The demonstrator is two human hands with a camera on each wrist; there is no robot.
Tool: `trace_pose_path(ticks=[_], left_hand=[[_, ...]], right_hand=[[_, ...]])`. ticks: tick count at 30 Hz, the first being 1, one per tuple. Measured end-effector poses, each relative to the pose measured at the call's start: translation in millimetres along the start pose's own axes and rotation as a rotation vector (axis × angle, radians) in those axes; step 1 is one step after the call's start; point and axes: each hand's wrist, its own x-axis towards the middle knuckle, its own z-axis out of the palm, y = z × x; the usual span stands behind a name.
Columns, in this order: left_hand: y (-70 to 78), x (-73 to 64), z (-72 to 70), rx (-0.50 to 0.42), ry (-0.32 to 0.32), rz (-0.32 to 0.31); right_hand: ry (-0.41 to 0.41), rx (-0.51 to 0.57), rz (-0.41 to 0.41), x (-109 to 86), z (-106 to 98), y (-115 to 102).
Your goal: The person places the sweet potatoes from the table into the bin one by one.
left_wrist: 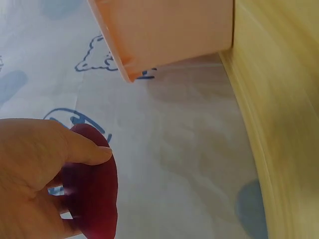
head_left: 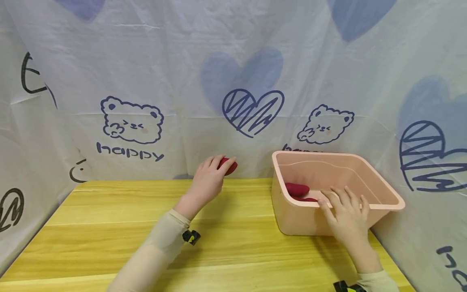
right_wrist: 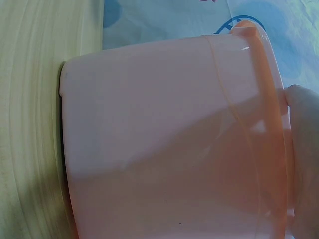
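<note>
My left hand (head_left: 208, 178) holds a dark red, smooth, elongated object (head_left: 230, 166) above the table's far edge, left of the pink bin. In the left wrist view the thumb lies across one side of this object (left_wrist: 97, 189), with fingers behind it. My right hand (head_left: 346, 215) rests over the near rim of the pink bin (head_left: 313, 221), its fingers spread and reaching inside. Two similar dark red pieces (head_left: 297, 189) show within the bin at its left side; the near wall partly hides them. The right wrist view shows the bin's outer wall (right_wrist: 149, 124) and part of the hand along the rim.
The bin stands on a yellow wood-grain table (head_left: 233, 251), at its right side. Behind the table hangs a pale sheet (head_left: 189, 81) printed with hearts and bears, which also covers both sides.
</note>
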Motion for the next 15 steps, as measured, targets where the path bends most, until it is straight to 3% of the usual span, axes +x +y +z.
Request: trace_pose_path(ticks=[15], left_hand=[[34.0,32.9,3.0,-0.026,-0.006,0.037]], right_hand=[[-0.010,-0.001,0.005,0.3,-1,-1]])
